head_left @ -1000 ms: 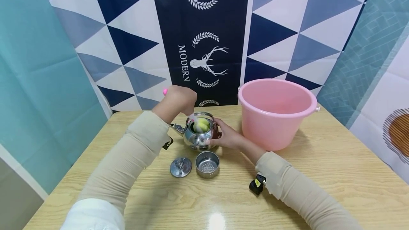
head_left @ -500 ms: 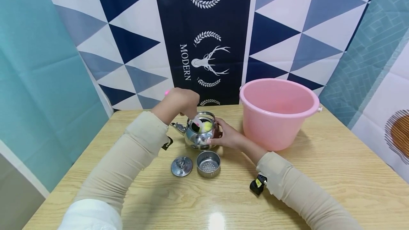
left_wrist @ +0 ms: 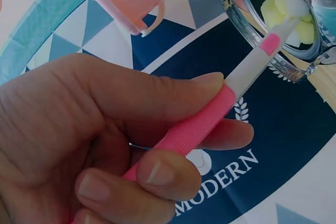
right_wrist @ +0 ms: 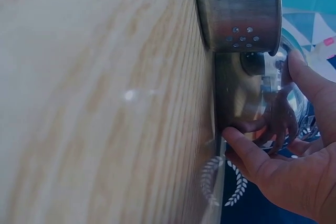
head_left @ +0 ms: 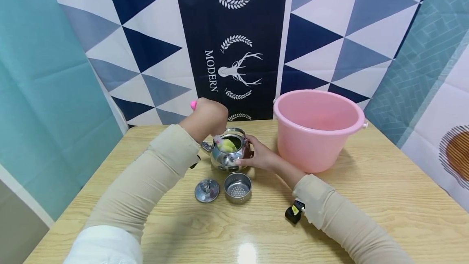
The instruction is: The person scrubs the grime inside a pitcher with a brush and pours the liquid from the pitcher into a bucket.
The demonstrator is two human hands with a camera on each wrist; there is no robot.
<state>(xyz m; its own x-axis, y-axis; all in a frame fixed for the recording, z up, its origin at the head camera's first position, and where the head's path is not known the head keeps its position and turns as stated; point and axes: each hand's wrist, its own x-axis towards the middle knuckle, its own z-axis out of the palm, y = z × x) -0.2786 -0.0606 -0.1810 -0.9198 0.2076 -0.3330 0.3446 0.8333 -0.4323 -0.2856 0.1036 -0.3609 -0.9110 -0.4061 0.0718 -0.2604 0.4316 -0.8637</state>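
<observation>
A pink-and-white bottle brush (left_wrist: 202,121) is gripped in my left hand (head_left: 209,118), thumb and fingers wrapped round its ribbed handle. Its yellow-and-white sponge head (left_wrist: 286,9) is inside the mouth of a shiny metal teapot (head_left: 224,161). My right hand (head_left: 261,156) holds the teapot from its right side, thumb toward the front and fingers round behind. The spout points left, partly behind my left arm. A round metal lid (head_left: 207,190) and a perforated strainer basket (head_left: 237,188) sit on the table in front of the pot.
A large pink bucket (head_left: 311,146) stands to the right of the teapot, close behind my right forearm. The wooden table (head_left: 220,231) runs back to a patterned cloth (head_left: 154,52) hung behind it.
The sponge head has shifted about inside the teapot, right and then back left. My left hand moves slightly with it. My right hand keeps its hold, and the lid and strainer stay put.
</observation>
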